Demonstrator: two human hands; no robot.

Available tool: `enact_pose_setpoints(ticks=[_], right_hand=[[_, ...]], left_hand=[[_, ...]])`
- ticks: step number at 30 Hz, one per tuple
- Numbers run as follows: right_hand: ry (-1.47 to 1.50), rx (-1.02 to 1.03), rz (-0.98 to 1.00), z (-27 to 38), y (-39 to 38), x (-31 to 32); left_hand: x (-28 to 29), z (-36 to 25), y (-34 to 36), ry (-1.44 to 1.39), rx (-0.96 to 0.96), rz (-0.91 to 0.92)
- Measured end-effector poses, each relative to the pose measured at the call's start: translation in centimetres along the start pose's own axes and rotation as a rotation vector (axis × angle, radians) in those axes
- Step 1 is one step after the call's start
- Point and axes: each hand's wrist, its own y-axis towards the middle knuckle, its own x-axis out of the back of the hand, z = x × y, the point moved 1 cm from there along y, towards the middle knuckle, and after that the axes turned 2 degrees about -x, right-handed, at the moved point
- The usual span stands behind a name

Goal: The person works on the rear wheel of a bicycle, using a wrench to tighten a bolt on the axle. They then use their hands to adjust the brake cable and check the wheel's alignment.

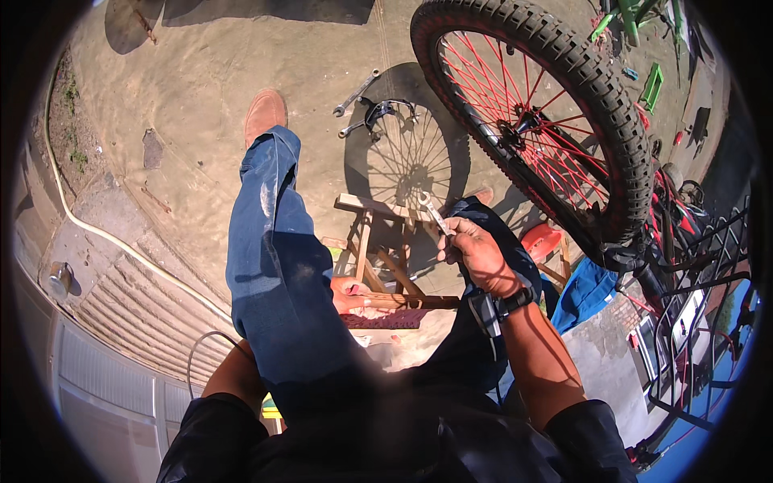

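A silver wrench (435,214) is gripped in my right hand (475,253), its jaw end pointing up and left. The hand is raised over my right knee, left of a bicycle wheel (531,121) with red spokes and a knobby tyre. My left forearm (241,372) passes under my left thigh. At the thigh's other side a skin-coloured patch, perhaps my left hand (346,295), shows beside a wooden frame (366,241); its fingers cannot be made out. On the ground lie another wrench (356,94) and a black bicycle brake part (378,113).
A pale hose (113,237) curves along the left beside ridged paving (141,302). Right of my knee are a red-orange object (541,240) and a blue cloth (586,296). A black wire rack (684,346) stands at the far right. A green part (653,86) lies beyond the wheel.
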Motion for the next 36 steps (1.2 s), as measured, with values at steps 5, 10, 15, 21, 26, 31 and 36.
enact_pose_setpoints(ticks=[5, 10, 15, 21, 26, 31, 36], right_hand=[[0.098, 0.001, -0.001, -0.9, 0.5, 0.9], [-0.146, 0.104, -0.006, -1.9, 1.0, 2.5], [0.019, 0.129, -0.024, -1.3, 0.7, 3.2], [-0.083, 0.228, -0.009, -2.2, 2.1, 4.8], [-0.125, 0.306, 0.008, -1.0, 4.7, 5.7], [-0.24, 0.448, 0.003, -0.1, 4.8, 6.1], [-0.238, 0.537, 0.067, 0.9, 2.3, 4.4]], left_hand=[[-1.3, 0.5, 2.3, 0.003, 0.01, 0.055], [-1.0, 0.6, 3.2, 0.056, 0.013, 0.073], [0.8, 0.0, 3.7, 0.131, 0.012, 0.067], [4.0, -1.9, 5.4, 0.212, -0.04, -0.062], [7.9, -2.5, 6.2, 0.28, -0.12, -0.203], [15.5, 0.0, 3.2, 0.458, -0.188, -0.428], [26.7, -3.1, 1.3, 0.743, -0.452, -0.808]])
